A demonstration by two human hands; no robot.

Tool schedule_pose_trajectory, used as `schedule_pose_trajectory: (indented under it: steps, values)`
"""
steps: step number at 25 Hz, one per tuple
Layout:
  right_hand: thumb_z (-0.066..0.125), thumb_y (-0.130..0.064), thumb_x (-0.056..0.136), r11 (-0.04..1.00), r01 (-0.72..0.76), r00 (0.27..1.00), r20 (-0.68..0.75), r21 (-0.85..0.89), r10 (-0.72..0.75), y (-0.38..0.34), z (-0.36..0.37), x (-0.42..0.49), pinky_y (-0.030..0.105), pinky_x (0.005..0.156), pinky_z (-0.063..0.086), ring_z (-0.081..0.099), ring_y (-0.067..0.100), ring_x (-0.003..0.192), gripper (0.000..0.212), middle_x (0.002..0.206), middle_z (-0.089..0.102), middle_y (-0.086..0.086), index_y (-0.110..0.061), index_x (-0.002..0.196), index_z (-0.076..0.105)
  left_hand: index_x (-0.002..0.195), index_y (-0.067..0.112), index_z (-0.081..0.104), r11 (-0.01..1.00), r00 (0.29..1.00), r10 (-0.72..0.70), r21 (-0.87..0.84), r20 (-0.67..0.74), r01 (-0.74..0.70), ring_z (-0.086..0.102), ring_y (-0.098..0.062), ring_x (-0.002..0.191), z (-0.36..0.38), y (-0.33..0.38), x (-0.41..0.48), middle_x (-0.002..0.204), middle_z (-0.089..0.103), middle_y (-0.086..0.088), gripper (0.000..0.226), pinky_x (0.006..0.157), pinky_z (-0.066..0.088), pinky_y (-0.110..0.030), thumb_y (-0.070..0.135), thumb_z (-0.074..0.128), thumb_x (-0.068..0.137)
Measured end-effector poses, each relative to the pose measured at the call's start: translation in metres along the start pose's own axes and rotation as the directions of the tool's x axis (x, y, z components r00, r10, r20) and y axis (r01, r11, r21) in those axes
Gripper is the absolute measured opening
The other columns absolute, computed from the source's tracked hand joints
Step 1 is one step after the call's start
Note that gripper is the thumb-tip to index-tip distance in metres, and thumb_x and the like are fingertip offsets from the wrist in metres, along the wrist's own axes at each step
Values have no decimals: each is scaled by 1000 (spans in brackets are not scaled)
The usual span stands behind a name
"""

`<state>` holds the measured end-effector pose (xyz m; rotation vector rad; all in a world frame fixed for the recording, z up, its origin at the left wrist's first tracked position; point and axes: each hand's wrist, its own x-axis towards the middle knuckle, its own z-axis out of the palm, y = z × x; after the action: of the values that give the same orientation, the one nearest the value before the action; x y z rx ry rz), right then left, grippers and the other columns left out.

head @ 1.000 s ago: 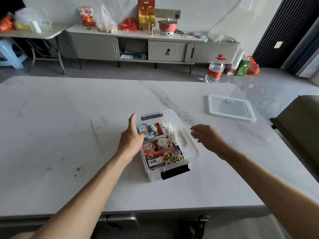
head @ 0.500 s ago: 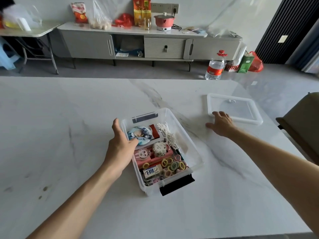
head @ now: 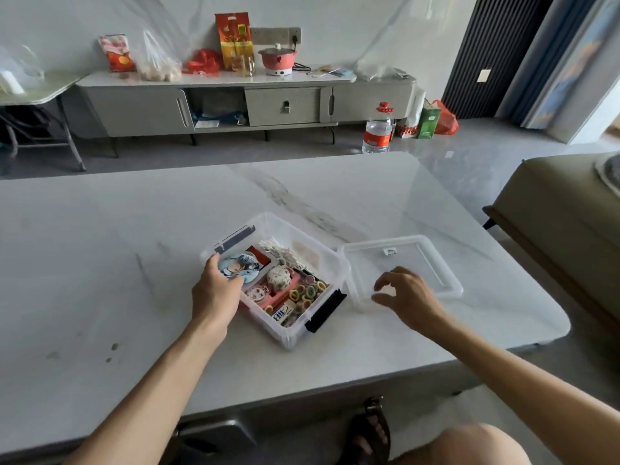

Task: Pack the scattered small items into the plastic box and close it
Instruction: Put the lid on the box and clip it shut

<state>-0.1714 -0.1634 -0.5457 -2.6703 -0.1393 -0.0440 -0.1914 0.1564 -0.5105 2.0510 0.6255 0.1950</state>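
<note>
1. The plastic box (head: 330, 263) sits open near the middle of the table (head: 100, 246), turned at an angle, with a black latch (head: 324, 311) hanging at its near end.
2. The left hand (head: 214, 292) is clamped on the box's left wall. The thumb runs along the outside of the rim, and the fingers curl over it onto a round blue badge (head: 245, 263) inside.
3. Packed in there too: a red card (head: 261, 257), a bunch of white sticks (head: 280, 254), a cream patterned round piece (head: 279, 279) on something pink, a heap of coloured hair rings (head: 310, 290) and a small blue-and-white packet (head: 282, 310).
4. The lid (head: 422, 263) lies flat on the table just right of the box, its left edge right up by the box's wall. Touching or not, I can't tell.
5. The right hand (head: 409, 297) is over the lid's near part, fingers bent, thumb and fingertips apart. Gripping the lid or only resting on it? Can't tell from here.
6. Beyond the table there's a water bottle (head: 377, 135) on the floor and a grey cabinet (head: 285, 105) with a pink pot (head: 277, 58) on top.
</note>
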Motion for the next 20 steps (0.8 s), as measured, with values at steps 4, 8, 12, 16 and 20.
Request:
schedule_pose_trajectory:
  steps: [4, 8, 12, 16, 20]
  values:
    - [60, -36, 88, 877, -442, 891, -207, -189, 405, 39, -35, 5, 41, 96, 35, 45, 36, 116, 47, 123, 53, 20, -5, 122, 54, 142, 28, 43, 989, 997, -70, -125, 40, 75, 63, -32, 105, -7, -6, -20, 124, 62, -9, 60, 87, 56, -46, 11, 57, 86]
    - [47, -21, 95, 742, -637, 771, -165, -209, 615, 60, -35, 3, 39, 99, 36, 47, 36, 118, 35, 123, 56, 22, 3, 120, 56, 134, 28, 47, 956, 986, -149, -246, 72, 162, 64, -33, 102, -7, -8, -20, 122, 61, -11, 54, 87, 55, -51, 11, 58, 85]
    - [45, -5, 91, 741, -659, 749, -209, -130, 629, 58, -35, -1, 41, 93, 46, 55, 39, 111, 33, 118, 58, 25, 6, 119, 56, 131, 28, 44, 978, 988, -149, -144, 27, 151, 60, -26, 82, -3, -6, -23, 119, 52, -12, 51, 78, 56, -44, 15, 59, 84]
    - [32, 4, 91, 765, -640, 733, -242, 71, 636, 54, -40, -12, 42, 77, 41, 56, 43, 101, 21, 110, 59, 28, 1, 105, 48, 136, 22, 43, 990, 989, -128, 45, -78, 132, 41, -38, 113, -2, 2, -35, 133, 31, -22, 53, 85, 42, -39, 19, 59, 85]
    - [32, 2, 91, 813, -522, 764, -282, 259, 581, 33, -65, -12, 43, 93, 39, 50, 40, 114, 37, 124, 54, 26, -2, 124, 46, 133, 9, 48, 972, 986, 110, 222, -126, -80, 22, -39, 135, -5, 18, -53, 147, 22, -22, 51, 109, 34, -48, 14, 63, 85]
